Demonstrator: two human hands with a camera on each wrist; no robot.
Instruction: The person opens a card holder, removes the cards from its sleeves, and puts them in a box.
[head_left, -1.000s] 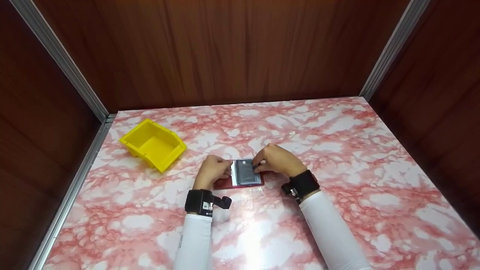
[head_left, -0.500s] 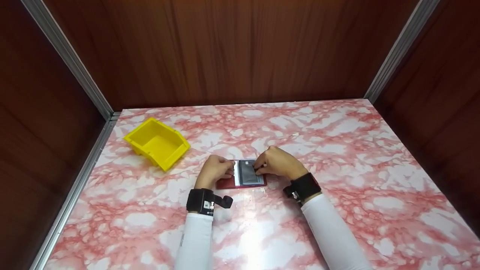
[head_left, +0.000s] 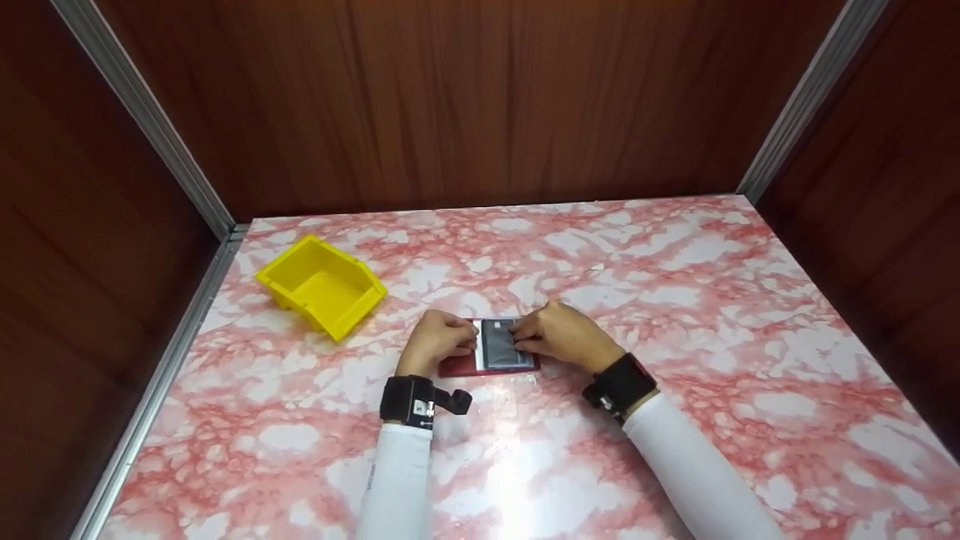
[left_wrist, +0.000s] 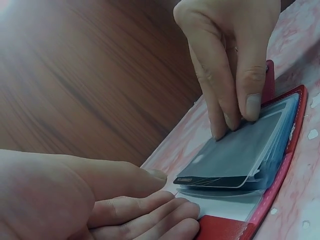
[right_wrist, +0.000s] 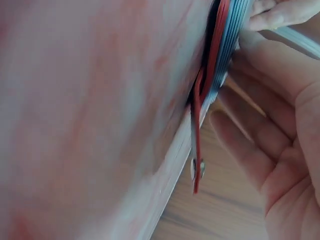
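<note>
A red card holder (head_left: 459, 365) with stitched edges lies unfolded on the table. Its right side carries a stack of clear plastic sleeves (right_wrist: 234, 37), and a dark grey card (head_left: 498, 346) shows in the top one. A black strip runs along the card's near edge in the left wrist view. My right hand (head_left: 566, 335) reaches down with fairly straight fingers (left_wrist: 215, 95), their tips and the thumb touching the card's far part. My left hand (head_left: 435, 343) rests at the red left cover, thumb lifted above loosely bent fingers, nothing visible between them.
A yellow bin (head_left: 322, 289) stands at the back left of the pink-and-white marbled table (head_left: 675, 300). Brown wood-look panels (head_left: 480, 97) close off the back and sides. The holder's strap with a snap (right_wrist: 196, 160) sticks out beyond its edge.
The whole head view has shifted slightly rightward. Both hands stay at the card holder; the right fingers have moved only a little over the card.
</note>
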